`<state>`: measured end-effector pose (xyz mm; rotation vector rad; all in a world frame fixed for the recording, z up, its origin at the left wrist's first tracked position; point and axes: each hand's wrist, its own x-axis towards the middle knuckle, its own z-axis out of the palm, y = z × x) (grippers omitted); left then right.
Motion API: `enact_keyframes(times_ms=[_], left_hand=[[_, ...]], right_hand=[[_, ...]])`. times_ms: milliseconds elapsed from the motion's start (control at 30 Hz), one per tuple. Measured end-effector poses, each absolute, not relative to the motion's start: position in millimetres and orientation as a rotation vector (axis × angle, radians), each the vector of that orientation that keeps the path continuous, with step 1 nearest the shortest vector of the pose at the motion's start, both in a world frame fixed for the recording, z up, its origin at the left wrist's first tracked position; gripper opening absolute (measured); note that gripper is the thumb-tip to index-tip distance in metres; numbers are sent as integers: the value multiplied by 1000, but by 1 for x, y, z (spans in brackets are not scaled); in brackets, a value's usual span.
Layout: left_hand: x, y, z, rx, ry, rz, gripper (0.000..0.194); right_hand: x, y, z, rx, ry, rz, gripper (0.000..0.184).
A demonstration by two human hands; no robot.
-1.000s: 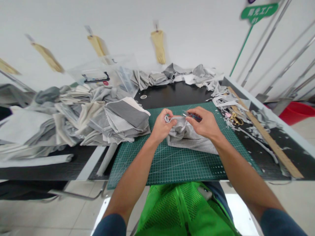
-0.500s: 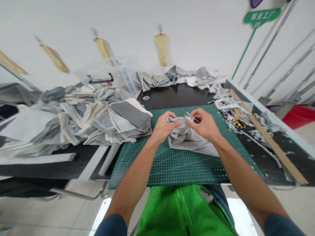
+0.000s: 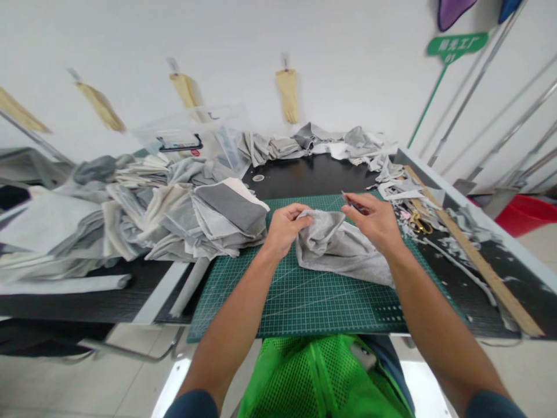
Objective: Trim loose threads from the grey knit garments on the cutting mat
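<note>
A piece of light grey knit cloth (image 3: 343,249) lies bunched over the green cutting mat (image 3: 278,313), its upper edge lifted into folds. My left hand (image 3: 285,226) is closed on the left end of that edge, pinching it between thumb and fingers. At the cloth's upper right, my right hand (image 3: 372,217) is closed around small thread snips (image 3: 354,205). Their tip points up and left, and most of the tool is hidden in the palm. The right thumb is close to the cloth's edge; whether it touches I cannot tell.
A heap of grey and white cloth (image 3: 209,215) covers the left side, before a clear plastic box (image 3: 174,133). Gold-handled scissors (image 3: 420,223), a wooden ruler (image 3: 478,261) and fabric scraps lie to the right. A tape ring (image 3: 258,178) rests behind the mat.
My right hand has moved right with the snips, away from my left hand. The cloth's upper edge now shows between the hands. The camera view has tilted slightly upward.
</note>
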<state>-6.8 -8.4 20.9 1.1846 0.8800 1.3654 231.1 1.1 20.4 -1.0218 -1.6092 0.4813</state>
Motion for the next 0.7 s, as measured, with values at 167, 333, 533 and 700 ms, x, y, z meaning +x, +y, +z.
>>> enact_keyframes(times_ms=[167,333,533,700], left_hand=[[-7,-10,20,1189,815,1322,32],[-6,-13,23,1217,771,1288,44],[-2,-16,26,1241,752,1288,50],[-2,-17,26,1224,739,1282,53]], right_hand=[[223,-9,28,-959,-1800,448,32],[223,-15,33,-926,-1890,402,30],[225,-18,36,-882,-1908,359,26],[222,-19,35,-880,-1922,353,26]])
